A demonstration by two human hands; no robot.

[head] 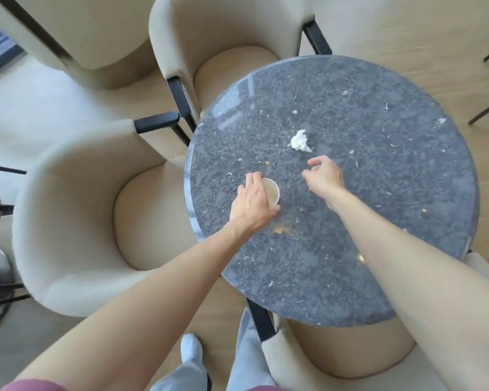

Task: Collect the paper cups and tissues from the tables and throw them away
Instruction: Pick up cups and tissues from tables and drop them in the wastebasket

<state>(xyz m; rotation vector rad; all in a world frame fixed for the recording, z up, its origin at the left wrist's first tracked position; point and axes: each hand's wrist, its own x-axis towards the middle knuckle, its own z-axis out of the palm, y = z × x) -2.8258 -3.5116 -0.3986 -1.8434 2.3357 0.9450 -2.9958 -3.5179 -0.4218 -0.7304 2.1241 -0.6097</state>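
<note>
— While my left hand (251,204) is curled round the paper cup (271,191), fingers over its far side and thumb at the near side, what should I mind?

— Where does the cup stand?

— Near the left edge of the round stone table (378,221), upright, mouth open toward me. It looks empty, though I cannot be sure of the bottom.

— Then it is likely very light and thin-walled. Hold it round the middle of the wall, gently; squeeze hard and I judge it will buckle.

— My right hand (325,176) has nothing in it. The fingers are loosely bent, thumb and forefinger apart, and it hovers over the table just short of the crumpled tissue (300,141).

— The tissue lies where?

— Beyond that hand, toward the table's middle, apart from the cup.

— It should be soft and nearly weightless, so a pinch on its raised, bunched top would probably do. It may catch the air or unfold when carried.

— Beige armchairs (76,210) crowd the table's left and far sides.
</note>
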